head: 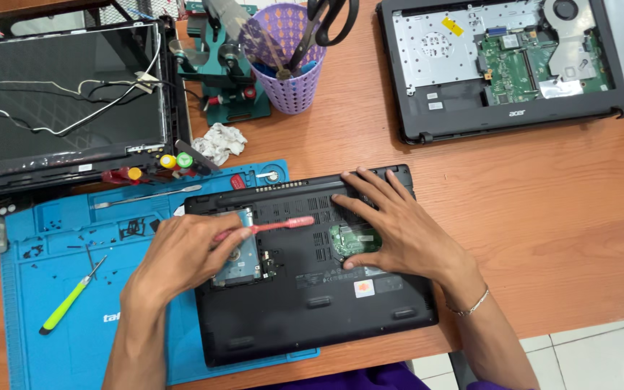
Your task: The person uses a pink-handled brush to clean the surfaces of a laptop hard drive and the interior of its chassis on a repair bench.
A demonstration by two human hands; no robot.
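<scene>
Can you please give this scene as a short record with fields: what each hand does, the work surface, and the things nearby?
left hand: holds red-handled tool over the laptop
right hand: flat on black laptop underside
open bay: hard drive, green board
surface: blue mat on wooden table
nearby: yellow-green tool, purple cup, second opened laptop

Matt black plastic laptop base [312,303] on smooth blue rubbery mat [52,347], wood-grain table [543,231].

A wooden table [543,217] with a warm orange-brown top fills nearly the whole view under even, bright light. Past the table's near edge, at the lower right, lies a floor of pale tiles [601,357] with thin grout lines.
</scene>
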